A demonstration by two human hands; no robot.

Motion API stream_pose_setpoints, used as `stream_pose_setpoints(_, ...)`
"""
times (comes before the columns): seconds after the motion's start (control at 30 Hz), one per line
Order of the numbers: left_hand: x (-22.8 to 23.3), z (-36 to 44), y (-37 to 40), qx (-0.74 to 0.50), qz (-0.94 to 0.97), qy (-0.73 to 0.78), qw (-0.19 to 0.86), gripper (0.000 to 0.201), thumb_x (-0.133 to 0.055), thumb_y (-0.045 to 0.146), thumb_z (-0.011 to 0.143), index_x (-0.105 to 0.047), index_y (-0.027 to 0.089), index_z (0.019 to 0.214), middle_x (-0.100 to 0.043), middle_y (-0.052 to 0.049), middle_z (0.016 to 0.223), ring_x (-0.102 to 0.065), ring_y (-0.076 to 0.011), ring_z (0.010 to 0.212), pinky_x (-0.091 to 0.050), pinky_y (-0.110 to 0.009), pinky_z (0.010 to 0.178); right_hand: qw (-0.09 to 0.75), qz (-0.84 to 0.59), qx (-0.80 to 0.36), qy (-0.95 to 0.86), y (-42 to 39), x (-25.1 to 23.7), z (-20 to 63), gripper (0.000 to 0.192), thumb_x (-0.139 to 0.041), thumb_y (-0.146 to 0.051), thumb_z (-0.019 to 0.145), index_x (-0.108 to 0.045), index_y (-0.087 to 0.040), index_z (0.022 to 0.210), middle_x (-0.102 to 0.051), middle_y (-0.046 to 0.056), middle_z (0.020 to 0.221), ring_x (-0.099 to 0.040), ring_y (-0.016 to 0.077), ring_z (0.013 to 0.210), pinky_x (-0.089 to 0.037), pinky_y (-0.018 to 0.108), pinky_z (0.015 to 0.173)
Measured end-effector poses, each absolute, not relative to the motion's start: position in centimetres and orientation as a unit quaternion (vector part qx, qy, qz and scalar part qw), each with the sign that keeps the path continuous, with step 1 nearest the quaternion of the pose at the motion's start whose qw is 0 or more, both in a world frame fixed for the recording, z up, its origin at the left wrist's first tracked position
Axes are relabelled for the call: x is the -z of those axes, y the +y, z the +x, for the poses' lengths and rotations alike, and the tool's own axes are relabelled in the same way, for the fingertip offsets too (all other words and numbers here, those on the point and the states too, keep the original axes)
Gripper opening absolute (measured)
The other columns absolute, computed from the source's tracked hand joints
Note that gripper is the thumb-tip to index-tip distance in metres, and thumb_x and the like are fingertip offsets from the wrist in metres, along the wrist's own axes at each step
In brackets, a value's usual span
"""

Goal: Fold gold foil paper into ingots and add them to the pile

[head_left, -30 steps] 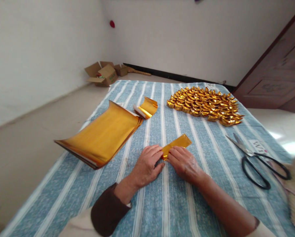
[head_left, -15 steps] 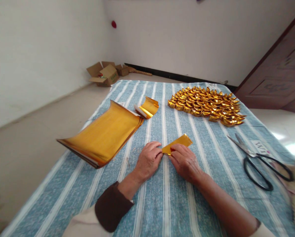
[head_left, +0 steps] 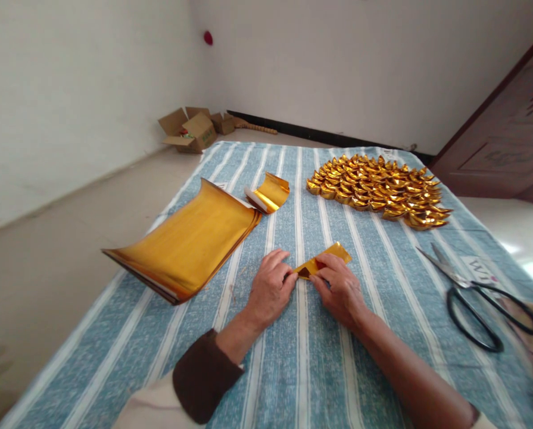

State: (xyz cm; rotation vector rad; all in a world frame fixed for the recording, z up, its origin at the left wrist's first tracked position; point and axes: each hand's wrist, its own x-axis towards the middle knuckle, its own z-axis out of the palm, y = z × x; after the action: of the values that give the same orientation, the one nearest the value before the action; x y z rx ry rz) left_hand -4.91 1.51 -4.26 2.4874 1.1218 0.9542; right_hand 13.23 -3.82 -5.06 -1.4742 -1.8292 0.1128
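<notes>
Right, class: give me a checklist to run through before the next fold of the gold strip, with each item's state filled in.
1. Both hands on the gold strip: left hand and right hand pinch its near end: ok.
2. Strip resting on the striped cloth: ok.
3. Crease sharp: cannot tell.
4. Stack of gold sheets apart from the hands: ok.
5. Scissors away from the hands: ok.
6. Pile of folded gold pieces away from the strip: ok.

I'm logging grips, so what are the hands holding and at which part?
Both hands, left and right, hold one folded gold foil strip at its near end; its far end lies free on the cloth.
</notes>
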Motion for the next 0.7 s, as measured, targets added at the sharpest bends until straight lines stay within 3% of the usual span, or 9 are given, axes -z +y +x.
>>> stream_pose_setpoints(0.47,4.68,-4.65,1.67,-0.323,0.851,0.399,0.113,0.014,-0.057,0.018,0.091,-0.054,0.018,0.077,-0.059,-0.015,0.125,-0.048,-0.0312,0.129,-0.041,-0.059,0.107,0.382,-0.598,-0.026,-0.704,-3.61,5.4,12.92,0.026,-0.05,-0.022,0.093,-0.064,-0.018,0.071,-0.063,0.013,0.104,-0.056,0.0267,0.105,-0.049,0.047,0.095)
stream_pose_setpoints(0.7,4.66,-4.48,1.86,-0.318,0.852,0.405,0.093,0.014,-0.057,0.019,0.09,-0.054,0.017,0.077,-0.061,-0.016,0.123,-0.051,-0.0306,0.126,-0.044,-0.058,0.105,0.365,-0.607,-0.006,-0.706,-3.56,5.53,12.85,0.024,-0.052,-0.023,0.093,-0.063,-0.018,0.073,-0.062,0.013,0.107,-0.055,0.0274,0.107,-0.048,0.048,0.094)
